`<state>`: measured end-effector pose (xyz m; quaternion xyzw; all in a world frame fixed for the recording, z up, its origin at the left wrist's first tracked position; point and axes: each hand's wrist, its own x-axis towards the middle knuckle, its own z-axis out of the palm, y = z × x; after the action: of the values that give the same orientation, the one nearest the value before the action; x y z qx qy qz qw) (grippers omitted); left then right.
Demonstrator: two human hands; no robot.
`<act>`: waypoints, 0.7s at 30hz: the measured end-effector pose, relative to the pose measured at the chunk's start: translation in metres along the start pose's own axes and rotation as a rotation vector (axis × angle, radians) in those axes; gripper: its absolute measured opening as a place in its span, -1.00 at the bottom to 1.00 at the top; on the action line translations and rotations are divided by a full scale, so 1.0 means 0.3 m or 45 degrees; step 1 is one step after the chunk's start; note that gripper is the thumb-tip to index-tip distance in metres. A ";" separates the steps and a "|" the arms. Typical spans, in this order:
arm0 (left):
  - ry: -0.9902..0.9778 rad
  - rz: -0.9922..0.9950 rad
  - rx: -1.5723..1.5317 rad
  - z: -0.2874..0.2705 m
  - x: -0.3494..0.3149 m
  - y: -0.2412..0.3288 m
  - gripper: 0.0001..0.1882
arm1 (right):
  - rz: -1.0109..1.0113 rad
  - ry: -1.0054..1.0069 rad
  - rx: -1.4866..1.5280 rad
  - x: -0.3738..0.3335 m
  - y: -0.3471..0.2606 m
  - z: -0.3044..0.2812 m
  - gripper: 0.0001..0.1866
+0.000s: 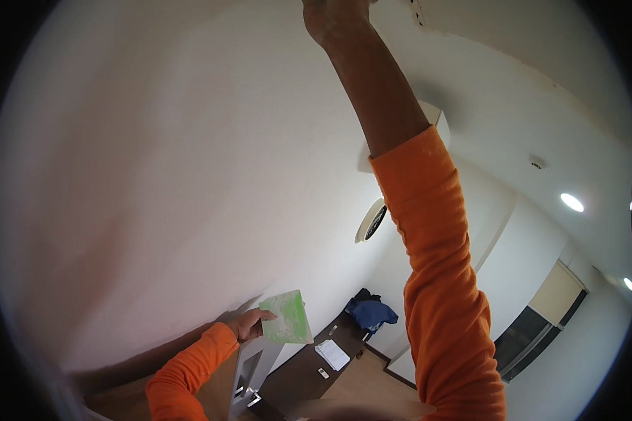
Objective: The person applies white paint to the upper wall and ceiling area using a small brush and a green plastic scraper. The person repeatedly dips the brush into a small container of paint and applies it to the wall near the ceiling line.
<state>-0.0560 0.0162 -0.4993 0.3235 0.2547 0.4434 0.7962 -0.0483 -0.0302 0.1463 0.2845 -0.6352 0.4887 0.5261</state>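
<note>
Low in front of the wall, my left hand (248,325) grips a flat green square plate (286,317) by its left edge. Whitish smears cover part of the plate's face. My right arm, in an orange sleeve, stretches far up along the wall. At the top edge of the picture is my right hand (338,19), close to where wall and ceiling meet. Its fingers are cut off by the frame, so what it holds, if anything, is hidden. Small dark marks (418,12) show on the surface just right of it.
A large pale wall (154,175) fills the left. A round wall clock (372,220) hangs partly behind my right arm. Below stands a dark table (295,379) with papers (332,355) and blue cloth (372,313). A window (544,319) and ceiling light (572,202) are at right.
</note>
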 end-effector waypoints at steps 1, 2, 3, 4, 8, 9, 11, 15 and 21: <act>0.011 -0.009 0.001 0.005 -0.007 0.003 -0.48 | 0.022 0.089 0.053 0.002 -0.004 -0.010 -0.46; 0.021 -0.018 0.002 0.011 -0.013 0.011 -0.48 | 0.043 0.178 0.105 0.001 -0.008 -0.023 -0.48; 0.031 -0.028 0.003 0.015 -0.015 0.013 -0.47 | 0.027 0.097 0.044 -0.012 -0.009 -0.044 -0.50; 0.045 -0.024 0.010 0.013 -0.016 0.014 -0.47 | 0.010 0.009 -0.007 -0.034 -0.008 -0.055 -0.52; 0.078 -0.015 0.032 0.004 -0.023 0.012 -0.46 | 0.023 -0.185 -0.076 -0.064 0.004 -0.035 -0.69; 0.084 -0.013 0.036 0.004 -0.033 0.015 -0.46 | 0.039 -0.159 -0.102 -0.062 0.016 -0.015 -0.73; 0.093 -0.022 0.003 0.020 -0.072 0.039 -0.47 | 0.043 -0.119 -0.147 -0.054 0.024 0.049 -0.80; -0.046 -0.049 -0.013 0.078 -0.019 0.018 -0.47 | 0.012 -0.126 -0.262 0.014 -0.027 0.043 -0.78; 0.070 -0.031 0.009 0.019 -0.084 0.048 -0.47 | 0.025 0.089 -0.213 -0.059 0.010 0.155 -0.54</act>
<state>-0.0719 -0.0015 -0.4818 0.3109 0.2818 0.4415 0.7931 -0.0642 -0.0746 0.1301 0.2161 -0.6576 0.4488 0.5651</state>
